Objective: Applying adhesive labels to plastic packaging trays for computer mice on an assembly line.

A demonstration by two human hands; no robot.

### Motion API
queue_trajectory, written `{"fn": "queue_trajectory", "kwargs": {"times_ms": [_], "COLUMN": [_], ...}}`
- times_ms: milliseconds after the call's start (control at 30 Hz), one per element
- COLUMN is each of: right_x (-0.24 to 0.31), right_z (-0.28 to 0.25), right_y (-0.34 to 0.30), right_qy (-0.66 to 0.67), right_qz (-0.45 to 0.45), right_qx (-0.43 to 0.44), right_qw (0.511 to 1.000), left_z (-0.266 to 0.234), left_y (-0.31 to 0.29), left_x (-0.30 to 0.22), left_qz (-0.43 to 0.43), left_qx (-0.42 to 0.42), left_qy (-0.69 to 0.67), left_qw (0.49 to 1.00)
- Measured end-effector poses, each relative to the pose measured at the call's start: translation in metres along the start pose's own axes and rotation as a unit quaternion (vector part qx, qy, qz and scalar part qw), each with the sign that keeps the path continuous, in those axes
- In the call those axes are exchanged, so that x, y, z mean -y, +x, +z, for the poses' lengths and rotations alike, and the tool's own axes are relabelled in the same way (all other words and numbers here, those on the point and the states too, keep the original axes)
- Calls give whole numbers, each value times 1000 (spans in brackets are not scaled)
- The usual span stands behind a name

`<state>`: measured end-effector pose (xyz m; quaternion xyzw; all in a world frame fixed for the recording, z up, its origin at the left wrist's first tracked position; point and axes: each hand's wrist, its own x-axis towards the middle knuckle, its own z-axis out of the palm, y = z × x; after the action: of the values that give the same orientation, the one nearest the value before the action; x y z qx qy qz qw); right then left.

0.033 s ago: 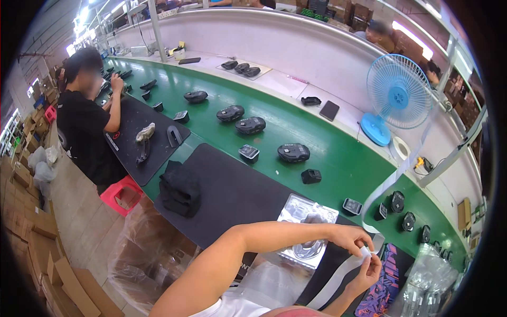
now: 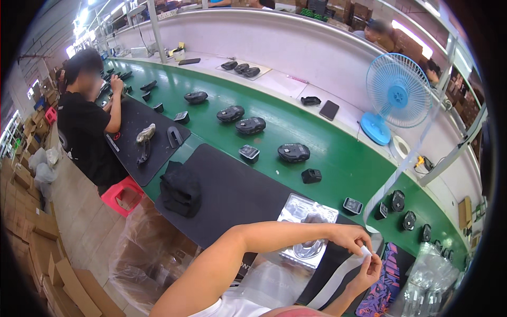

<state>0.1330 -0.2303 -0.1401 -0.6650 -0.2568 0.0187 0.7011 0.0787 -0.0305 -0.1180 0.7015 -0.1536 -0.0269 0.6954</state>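
My left hand (image 2: 348, 239) reaches across from the left, its fingertips pinching a piece of white strip (image 2: 365, 252). My right hand (image 2: 368, 272) meets it there, thumb and fingers closed on the same piece. From the hands, a wide white band (image 2: 336, 281) curves down toward my lap. Another length of white ribbon (image 2: 393, 177) comes down past the fan and ends in a loop just beyond my fingers. Under my left forearm lies a clear plastic tray (image 2: 297, 208), partly hidden by the arm. A patterned purple and orange piece (image 2: 381, 282) lies right of my right hand.
Black oval devices (image 2: 293, 152) and small black boxes (image 2: 311, 176) stand along the green bench (image 2: 274, 129). A blue fan (image 2: 397, 98) stands at the back right. Clear bags (image 2: 430, 280) lie at right. Black cloth (image 2: 179, 189) rests on the dark mat (image 2: 232, 177). A co-worker (image 2: 87, 124) sits left.
The hanging white ribbon by the fan has shifted slightly. My hands stay in nearly the same place, pinching the strip.
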Motion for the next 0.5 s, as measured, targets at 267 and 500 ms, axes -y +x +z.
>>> {"fn": "queue_trajectory", "kwargs": {"times_ms": [267,500], "right_x": [3,-3], "right_z": [-2,-12], "right_y": [-1,1], "right_qy": [-16,7], "right_qz": [4,20], "right_qx": [29,42], "right_qw": [999,999], "left_z": [4,9], "left_y": [-5,-3], "left_x": [-2,9], "left_qz": [-16,-4], "left_qx": [-34,-20], "left_qy": [94,144], "left_qw": [995,989]}}
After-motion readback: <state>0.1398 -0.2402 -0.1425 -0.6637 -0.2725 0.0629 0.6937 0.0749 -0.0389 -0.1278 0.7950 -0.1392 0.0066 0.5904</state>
